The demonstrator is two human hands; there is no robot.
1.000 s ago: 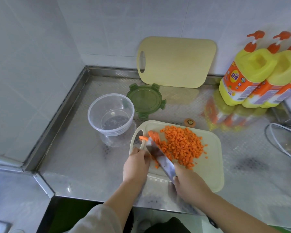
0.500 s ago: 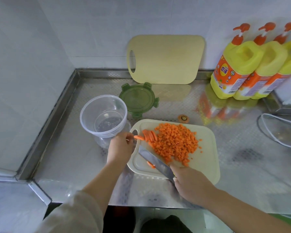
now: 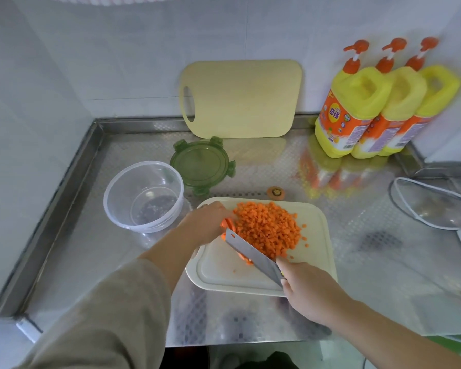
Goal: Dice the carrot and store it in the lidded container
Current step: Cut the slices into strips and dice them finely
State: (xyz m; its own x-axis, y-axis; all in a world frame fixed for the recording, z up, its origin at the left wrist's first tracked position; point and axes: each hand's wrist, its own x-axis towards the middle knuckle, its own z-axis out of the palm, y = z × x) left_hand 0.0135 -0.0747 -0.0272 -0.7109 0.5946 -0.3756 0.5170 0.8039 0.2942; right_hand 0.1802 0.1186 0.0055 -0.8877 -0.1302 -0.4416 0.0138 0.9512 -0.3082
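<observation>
A heap of diced carrot (image 3: 268, 229) lies on the cream cutting board (image 3: 224, 272). My left hand (image 3: 205, 222) holds a few carrot slices (image 3: 228, 223) at the heap's left edge. My right hand (image 3: 306, 291) grips the handle of a knife (image 3: 250, 251), whose blade slants up-left and touches the slices. The clear round container (image 3: 143, 196) stands empty left of the board. Its green lid (image 3: 201, 166) lies flat behind it.
A second cutting board (image 3: 242, 98) leans on the back wall. Three yellow detergent bottles (image 3: 357, 107) stand at the back right. A carrot end (image 3: 276, 192) lies behind the board. A glass lid (image 3: 434, 203) rests at right. Steel counter rim (image 3: 64, 182) on the left.
My left hand moved from the board's handle hole onto the carrot slices. The knife blade swung back up against the slices. The view shifted slightly.
</observation>
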